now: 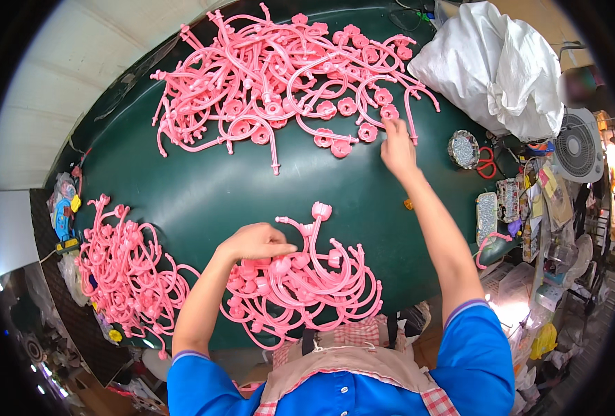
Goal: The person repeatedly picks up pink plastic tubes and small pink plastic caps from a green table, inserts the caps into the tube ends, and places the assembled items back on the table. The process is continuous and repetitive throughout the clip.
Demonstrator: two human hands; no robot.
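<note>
Near pile [283,283] of pink tubes, green tabletop [182,187].
Left hand [255,243] over near pile, fingers curled, grip cannot be told; side pile [133,267] to its left. Beyond: right hand [399,149], fingers narrowed at far pile [245,76], hold unclear; white sack [494,69] crowds beyond-right.

The pink curved pieces [273,108] heaped toward my table's far edge look like smooth, glossy plastic. The green table top [203,184] is smooth, with a soft sheen. At its far right corner, the white bag [491,73] looks like creased plastic. My apron [335,362] is matt cloth.
</note>
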